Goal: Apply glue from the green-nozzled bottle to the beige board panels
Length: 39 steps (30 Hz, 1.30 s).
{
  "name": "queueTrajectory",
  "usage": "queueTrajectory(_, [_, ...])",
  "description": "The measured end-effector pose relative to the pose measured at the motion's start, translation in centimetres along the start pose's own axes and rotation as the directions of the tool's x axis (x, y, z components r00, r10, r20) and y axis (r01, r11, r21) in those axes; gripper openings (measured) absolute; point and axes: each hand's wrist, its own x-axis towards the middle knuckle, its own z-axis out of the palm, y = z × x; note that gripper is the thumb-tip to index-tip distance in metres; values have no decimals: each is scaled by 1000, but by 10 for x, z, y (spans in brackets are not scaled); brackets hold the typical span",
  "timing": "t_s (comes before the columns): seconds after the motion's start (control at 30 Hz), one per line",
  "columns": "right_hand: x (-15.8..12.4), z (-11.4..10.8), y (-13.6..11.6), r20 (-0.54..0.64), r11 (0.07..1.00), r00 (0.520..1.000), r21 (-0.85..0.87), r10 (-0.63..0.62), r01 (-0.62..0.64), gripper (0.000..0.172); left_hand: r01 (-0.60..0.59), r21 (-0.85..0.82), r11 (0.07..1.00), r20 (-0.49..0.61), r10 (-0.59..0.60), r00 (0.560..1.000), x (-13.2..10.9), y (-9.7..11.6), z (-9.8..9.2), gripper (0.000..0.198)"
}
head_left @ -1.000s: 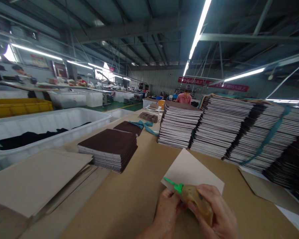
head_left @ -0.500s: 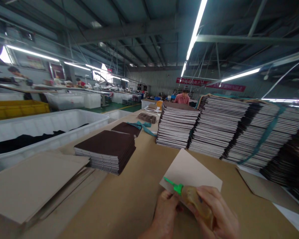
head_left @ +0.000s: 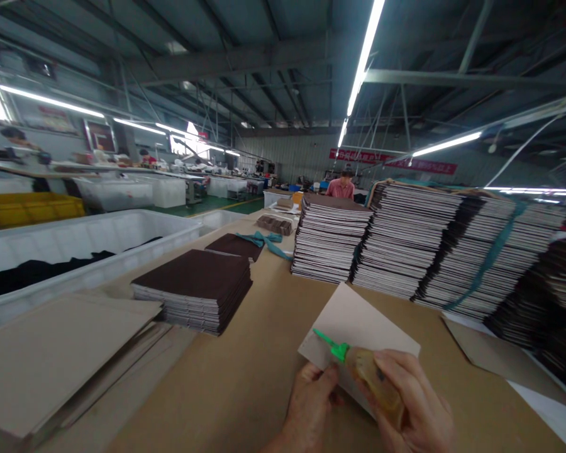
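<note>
A pale, flat sheet (head_left: 358, 318) lies at an angle in front of me, its near left edge pinched in my left hand (head_left: 310, 399). My right hand (head_left: 412, 399) is wrapped round a yellowish glue bottle (head_left: 375, 380) with a bright green nozzle. The bottle is tilted to the left, and its tip is over the sheet near the left edge. Whether the tip touches the surface I cannot tell. Faint marks run along that left edge. The lower part of the sheet is hidden behind the bottle and my right hand.
Dark brown layered pieces are stacked at left (head_left: 193, 286). Tall stacks (head_left: 405, 239), partly tied with a teal strip (head_left: 488, 258), line the right. Large pale boards (head_left: 61, 358) lie near left, beside a white bin (head_left: 136, 229) holding black cloth. A person (head_left: 341, 185) is behind the stacks.
The bottle's green tip has moved slightly up and right along the sheet, away from its left corner. The view has shifted slightly. Both hands keep their grips.
</note>
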Motion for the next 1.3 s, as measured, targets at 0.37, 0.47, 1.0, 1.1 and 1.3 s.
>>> queueTrajectory(0.37, [4,-4,2,1,1000,1000,-26,17,-17,30,44,-27,999,-14,-45,999,2,-3,0,50])
queueTrajectory(0.47, [5,-4,3,8,999,1000,-33,8,-8,28,48,-29,998,4,-47,999,2,-3,0,48])
queueTrajectory(1.0, [15,-9,2,-77,998,996,-49,40,-44,28,61,-31,998,-19,-62,998,9,-9,-6,49])
queueTrajectory(1.1, [15,-9,2,-58,999,998,-46,25,-28,31,74,-30,997,-15,-74,997,10,-10,-8,45])
queueTrajectory(1.3, [12,-5,2,-2,999,1000,28,25,-25,32,78,-105,991,26,-76,997,11,-7,-9,39])
